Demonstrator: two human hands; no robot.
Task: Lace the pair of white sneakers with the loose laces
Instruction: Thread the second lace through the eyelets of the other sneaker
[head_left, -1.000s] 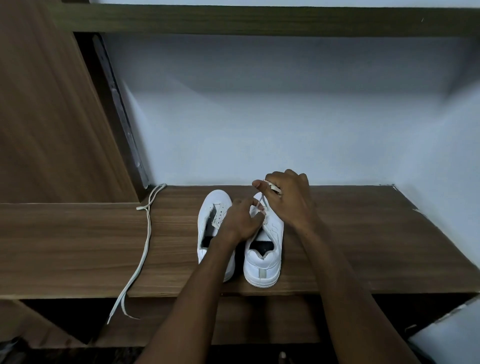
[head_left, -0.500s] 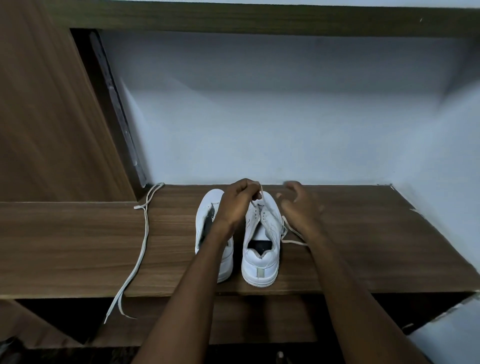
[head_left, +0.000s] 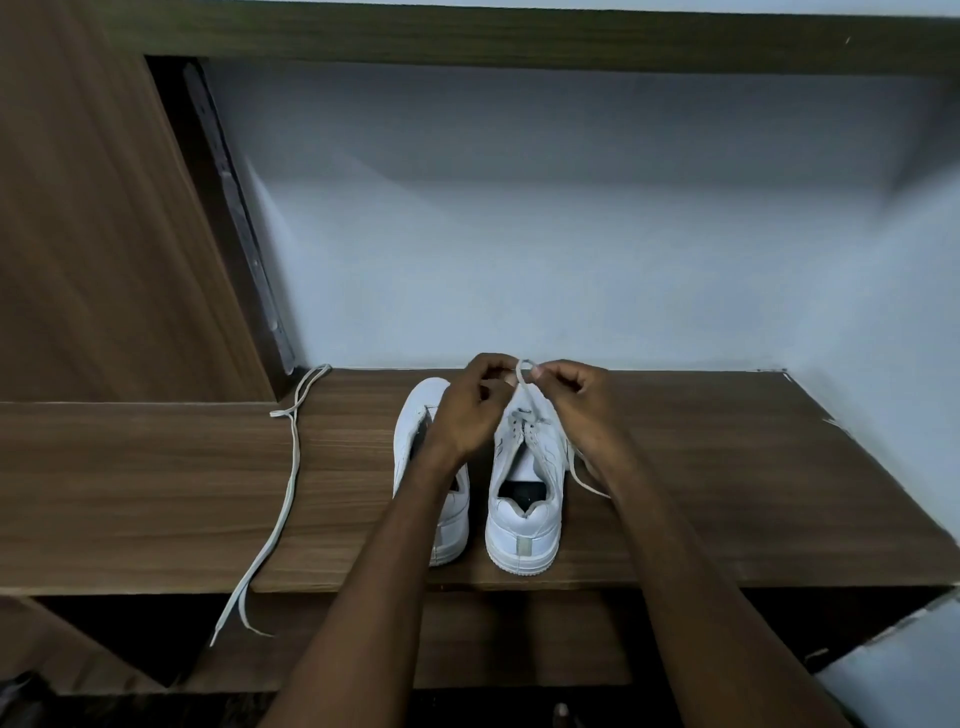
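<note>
Both hands' fingers (head_left: 537, 371) pinch the lace (head_left: 524, 384) above the right sneaker (head_left: 527, 499).

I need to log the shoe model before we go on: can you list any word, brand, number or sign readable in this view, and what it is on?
None can be read.
Right sneaker: pale heel tab, no legible print.
Left sneaker: plain white, no mark visible.
Loose lace and wooden shelf: no text.
</note>
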